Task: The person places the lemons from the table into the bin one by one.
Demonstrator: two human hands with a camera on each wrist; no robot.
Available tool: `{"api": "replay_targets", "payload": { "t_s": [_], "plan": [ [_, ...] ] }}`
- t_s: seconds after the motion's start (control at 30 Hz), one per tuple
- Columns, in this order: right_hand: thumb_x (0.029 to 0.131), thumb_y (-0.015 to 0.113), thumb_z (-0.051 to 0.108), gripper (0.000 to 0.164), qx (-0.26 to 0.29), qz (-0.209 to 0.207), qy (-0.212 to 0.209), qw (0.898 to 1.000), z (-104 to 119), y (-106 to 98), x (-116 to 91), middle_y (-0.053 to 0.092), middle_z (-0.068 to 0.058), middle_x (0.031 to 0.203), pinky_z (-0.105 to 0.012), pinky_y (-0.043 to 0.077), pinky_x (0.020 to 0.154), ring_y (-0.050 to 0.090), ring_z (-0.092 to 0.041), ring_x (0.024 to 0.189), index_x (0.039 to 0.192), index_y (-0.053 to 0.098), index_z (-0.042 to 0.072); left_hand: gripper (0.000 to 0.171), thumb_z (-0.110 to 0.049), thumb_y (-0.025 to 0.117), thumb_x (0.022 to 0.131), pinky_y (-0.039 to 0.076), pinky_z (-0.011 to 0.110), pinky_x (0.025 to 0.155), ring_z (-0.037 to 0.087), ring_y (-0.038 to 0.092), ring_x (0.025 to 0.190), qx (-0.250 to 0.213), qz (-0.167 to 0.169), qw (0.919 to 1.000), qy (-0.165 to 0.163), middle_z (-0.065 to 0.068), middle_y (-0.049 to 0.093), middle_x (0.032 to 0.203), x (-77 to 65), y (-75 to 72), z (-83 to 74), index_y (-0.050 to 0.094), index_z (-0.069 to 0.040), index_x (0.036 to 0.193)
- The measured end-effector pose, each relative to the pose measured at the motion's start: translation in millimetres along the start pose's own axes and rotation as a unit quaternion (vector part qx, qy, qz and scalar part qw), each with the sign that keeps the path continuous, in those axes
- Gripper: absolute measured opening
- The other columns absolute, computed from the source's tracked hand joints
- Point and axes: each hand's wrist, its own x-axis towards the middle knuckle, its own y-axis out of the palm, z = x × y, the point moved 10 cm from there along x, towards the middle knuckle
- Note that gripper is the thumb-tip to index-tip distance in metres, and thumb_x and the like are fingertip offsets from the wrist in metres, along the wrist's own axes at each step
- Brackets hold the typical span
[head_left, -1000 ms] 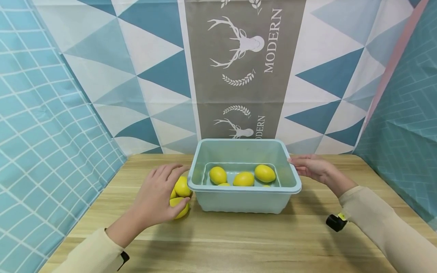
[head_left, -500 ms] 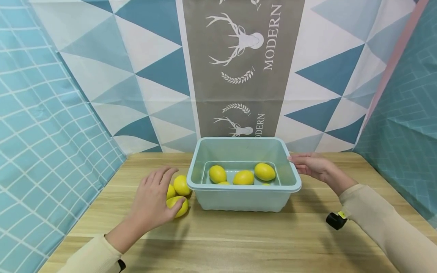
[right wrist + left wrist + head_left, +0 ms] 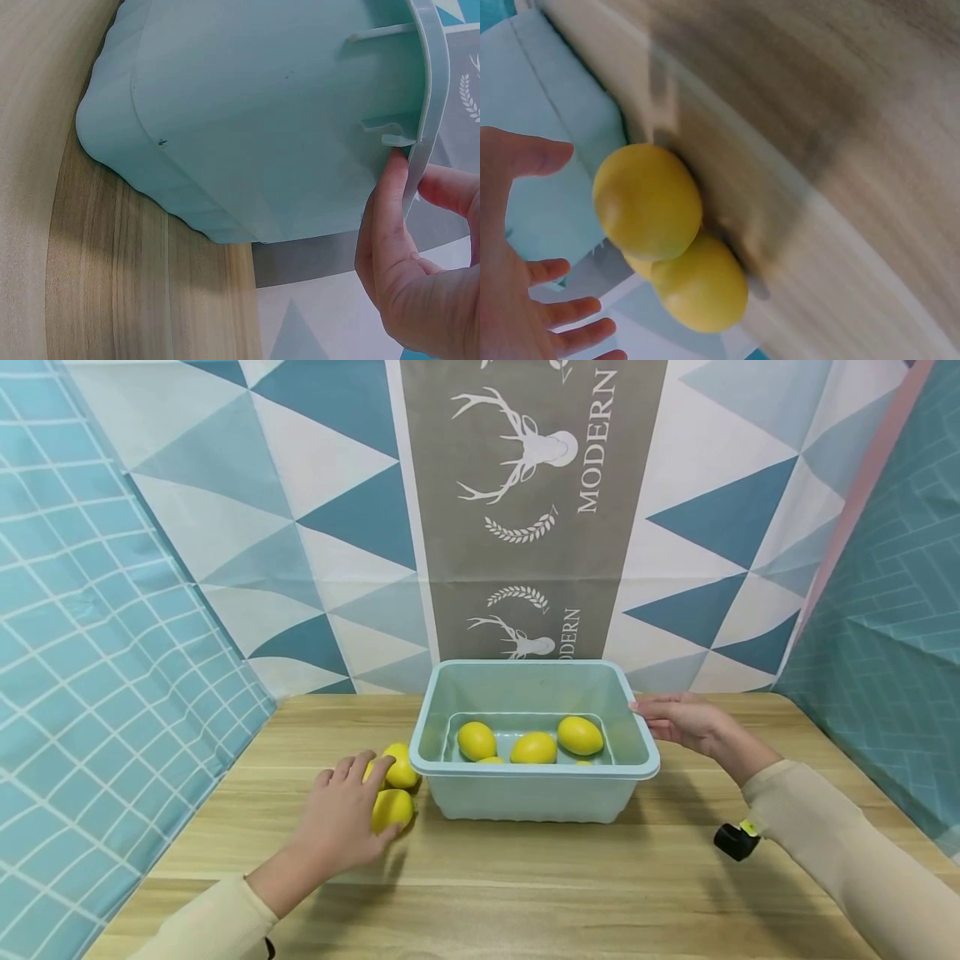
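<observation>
Three loose lemons (image 3: 646, 201) just left of tub (image 3: 525, 797).
Found left hand (image 3: 341, 818) at lemons, fingers spread, apparently holding nothing; right hand (image 3: 686, 724) pinching tub rim (image 3: 437, 82). Recommend curling evenly round the nearest lemon (image 3: 392, 811), avoiding rolling the others, and steadying tub. Noted: wood-grain table (image 3: 525, 893) beneath, patterned sheets (image 3: 337, 485) behind and along both sides.

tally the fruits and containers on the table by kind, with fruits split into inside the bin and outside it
Yellow fruits inside the bin: 5 in view, two of them only as slivers above the front rim
Yellow fruits outside, beside the bin: 3, one mostly hidden
Light blue bin: 1
Total: 9 in view; the bin's front wall may hide more fruits
</observation>
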Motion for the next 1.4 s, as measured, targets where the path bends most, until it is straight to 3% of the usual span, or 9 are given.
{"api": "replay_targets", "payload": {
  "t_s": [0.1, 0.2, 0.33, 0.47, 0.6, 0.77, 1.1, 1.4],
  "plan": [
    [0.095, 0.060, 0.022, 0.008, 0.004, -0.004, 0.004, 1.000, -1, 0, -1, 0.070, 0.012, 0.088, -0.017, 0.057, 0.079, 0.068, -0.001, 0.082, 0.099, 0.064, 0.016, 0.080, -0.051, 0.072, 0.071, 0.047, 0.054, 0.093, 0.037, 0.052, 0.119, 0.008, 0.009, 0.9999, 0.007, 0.018, 0.053, 0.133, -0.3, 5.6, -2.2, 0.049, -0.009, 0.134],
    [0.095, 0.059, 0.022, 0.008, 0.004, 0.000, 0.003, 1.000, -1, 0, 0, 0.070, 0.012, 0.088, -0.017, 0.057, 0.079, 0.067, -0.001, 0.082, 0.099, 0.064, 0.016, 0.079, -0.051, 0.071, 0.071, 0.047, 0.052, 0.092, 0.036, 0.053, 0.118, 0.017, 0.016, 0.9996, 0.014, 0.017, 0.053, 0.133, -0.1, 10.3, -4.0, 0.049, -0.009, 0.134],
    [0.096, 0.058, 0.021, 0.025, 0.001, 0.003, 0.000, 1.000, -1, 0, 1, 0.070, 0.013, 0.088, -0.017, 0.057, 0.078, 0.068, 0.000, 0.082, 0.117, 0.059, 0.006, 0.079, -0.051, 0.072, 0.070, 0.048, 0.050, 0.089, 0.035, 0.054, 0.116, 0.023, 0.020, 0.9994, 0.017, 0.017, 0.054, 0.131, 0.1, 14.9, -4.9, 0.050, -0.010, 0.133],
    [0.097, 0.057, 0.022, 0.049, -0.009, 0.003, 0.000, 1.000, -1, 0, 2, 0.069, 0.014, 0.089, -0.016, 0.057, 0.079, 0.067, 0.000, 0.083, 0.135, 0.044, -0.006, 0.077, -0.050, 0.073, 0.070, 0.049, 0.050, 0.087, 0.035, 0.055, 0.114, 0.025, 0.030, 0.9991, 0.019, 0.018, 0.055, 0.129, -0.6, 18.9, -5.6, 0.051, -0.009, 0.132],
    [0.097, 0.057, 0.023, 0.055, -0.017, 0.002, -0.001, 1.000, -2, 0, 2, 0.068, 0.015, 0.090, -0.016, 0.056, 0.080, 0.066, 0.001, 0.084, 0.138, 0.039, -0.009, 0.077, -0.049, 0.074, 0.069, 0.050, 0.050, 0.086, 0.035, 0.055, 0.112, 0.025, 0.043, 0.9986, 0.020, 0.019, 0.055, 0.127, -1.7, 21.9, -6.8, 0.052, -0.008, 0.131],
    [0.096, 0.059, 0.024, 0.043, -0.016, -0.003, 0.001, 1.000, -2, -3, 0, 0.068, 0.014, 0.090, -0.016, 0.056, 0.080, 0.066, 0.001, 0.084, 0.128, 0.049, -0.002, 0.077, -0.049, 0.074, 0.069, 0.051, 0.049, 0.084, 0.034, 0.055, 0.109, 0.034, 0.051, 0.9978, 0.026, 0.018, 0.056, 0.124, -2.1, 25.8, -8.7, 0.052, -0.008, 0.131],
    [0.095, 0.061, 0.023, 0.004, 0.011, -0.001, 0.004, 1.000, -3, -2, -1, 0.070, 0.013, 0.088, -0.016, 0.057, 0.079, 0.068, 0.000, 0.082, 0.094, 0.063, 0.020, 0.074, -0.044, 0.073, 0.071, 0.052, 0.049, 0.082, 0.032, 0.055, 0.105, 0.026, 0.067, 0.9969, 0.031, 0.017, 0.055, 0.122, -0.2, 32.5, -11.0, 0.050, -0.007, 0.131],
    [0.095, 0.060, 0.023, 0.004, 0.014, 0.009, -0.001, 1.000, -3, -1, 1, 0.070, 0.013, 0.088, -0.017, 0.057, 0.078, 0.068, 0.000, 0.082, 0.093, 0.064, 0.021, 0.073, -0.041, 0.073, 0.072, 0.053, 0.038, 0.069, 0.028, 0.052, 0.096, 0.007, 0.096, 0.9949, 0.030, 0.015, 0.055, 0.117, 0.1, 38.5, -13.3, 0.049, -0.007, 0.132]
  ]
}}
